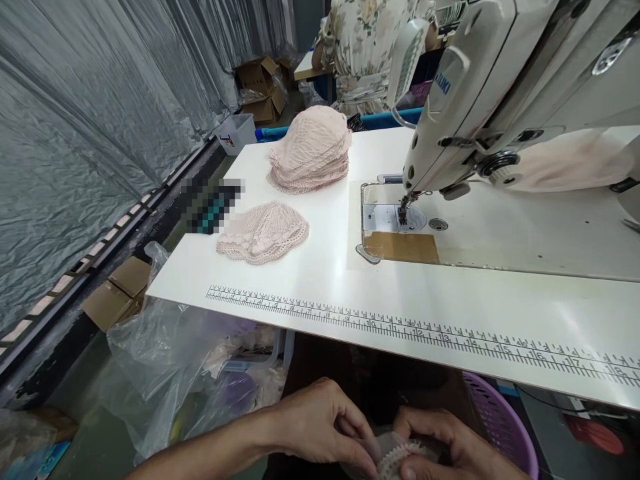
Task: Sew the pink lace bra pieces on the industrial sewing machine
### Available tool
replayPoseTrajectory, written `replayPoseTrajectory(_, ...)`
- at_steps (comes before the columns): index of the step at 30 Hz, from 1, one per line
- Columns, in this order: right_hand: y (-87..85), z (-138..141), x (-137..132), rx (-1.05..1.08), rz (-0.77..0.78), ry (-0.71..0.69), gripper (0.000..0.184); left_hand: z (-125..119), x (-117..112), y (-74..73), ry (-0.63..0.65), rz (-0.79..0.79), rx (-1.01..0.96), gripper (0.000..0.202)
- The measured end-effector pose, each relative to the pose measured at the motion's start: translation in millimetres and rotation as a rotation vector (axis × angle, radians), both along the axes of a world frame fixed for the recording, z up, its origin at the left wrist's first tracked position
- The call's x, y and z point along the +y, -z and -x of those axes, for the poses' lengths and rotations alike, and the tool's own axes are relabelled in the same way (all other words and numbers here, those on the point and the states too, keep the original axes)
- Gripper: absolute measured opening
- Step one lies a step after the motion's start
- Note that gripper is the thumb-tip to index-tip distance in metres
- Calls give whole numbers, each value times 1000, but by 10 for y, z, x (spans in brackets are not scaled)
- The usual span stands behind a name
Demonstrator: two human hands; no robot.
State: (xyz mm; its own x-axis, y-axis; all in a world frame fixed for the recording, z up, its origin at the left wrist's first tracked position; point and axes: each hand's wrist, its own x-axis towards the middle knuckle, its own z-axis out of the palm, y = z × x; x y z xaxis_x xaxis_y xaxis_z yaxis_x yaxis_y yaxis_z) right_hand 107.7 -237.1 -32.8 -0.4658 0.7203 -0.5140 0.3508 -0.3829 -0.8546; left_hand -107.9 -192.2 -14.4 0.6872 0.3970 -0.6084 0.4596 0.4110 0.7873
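Below the table's front edge, at the bottom of the view, my left hand [327, 427] and my right hand [445, 447] pinch a small piece of pale lace fabric [397, 460] between them. Part of this piece runs out of the picture. On the tabletop a single pink lace cup [263, 231] lies flat. Behind it rises a stack of similar pink lace cups [313, 147]. To the right stands a white sewing machine [465, 93], its presser foot [403, 212] over the metal plate.
A ruler scale [370, 322] runs along the white table's [320, 280] front edge. Under it are plastic bags [175, 360] and a purple basket [505, 427]. Cardboard boxes [263, 87] stand near the silver curtain [100, 100]. Another person [373, 53] sits beyond the table.
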Motion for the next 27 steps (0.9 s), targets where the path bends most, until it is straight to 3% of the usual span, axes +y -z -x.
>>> replayPoseTrajectory(5,-40,4,51,55,28,-39,26,19,28,-23,35,-49,-45,22)
replayPoseTrajectory(10,-51,-64,74,174,81,-6,36,74,58,13,107,-137,-22,30)
replayPoseTrajectory(17,21,-190,78,268,171,55,39,102,86,-41,52,-40,-135,24)
replayPoseTrajectory(21,82,-259,51,182,104,30,48,105,77,-10,23,2,-136,22)
replayPoseTrajectory(25,119,-319,18,148,44,-33,50,107,57,15,-11,105,-120,33)
replayPoseTrajectory(27,103,-326,-3,163,46,6,52,118,59,9,4,110,-113,41)
